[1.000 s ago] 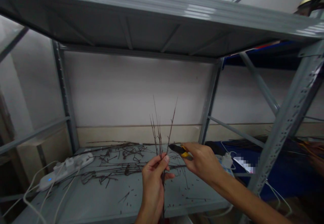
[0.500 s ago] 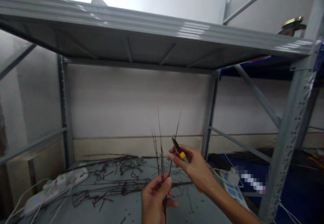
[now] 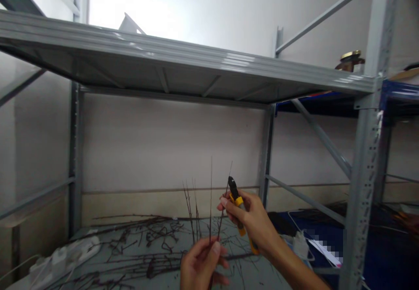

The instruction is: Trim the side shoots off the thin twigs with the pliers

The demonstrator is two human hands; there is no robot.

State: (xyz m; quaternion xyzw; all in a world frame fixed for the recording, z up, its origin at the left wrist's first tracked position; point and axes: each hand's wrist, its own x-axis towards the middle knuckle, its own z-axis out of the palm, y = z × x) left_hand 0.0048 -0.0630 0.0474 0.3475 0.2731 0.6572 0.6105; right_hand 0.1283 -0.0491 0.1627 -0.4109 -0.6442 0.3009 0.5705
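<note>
the right hand point(image 3: 252, 222) is clenched round yellow-handled side cutters point(image 3: 237, 201), which have swung upright; the left hand point(image 3: 201, 266) pinches thin bare twigs point(image 3: 211, 207) upright just beside them, above loose twigs point(image 3: 147, 237) strewn on a grey steel shelf point(image 3: 258, 272).

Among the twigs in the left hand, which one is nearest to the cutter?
The thin twig leaning right, in the left hand: it rises just beside the cutter, while the straight twig and the forked twigs stand further left.
</note>
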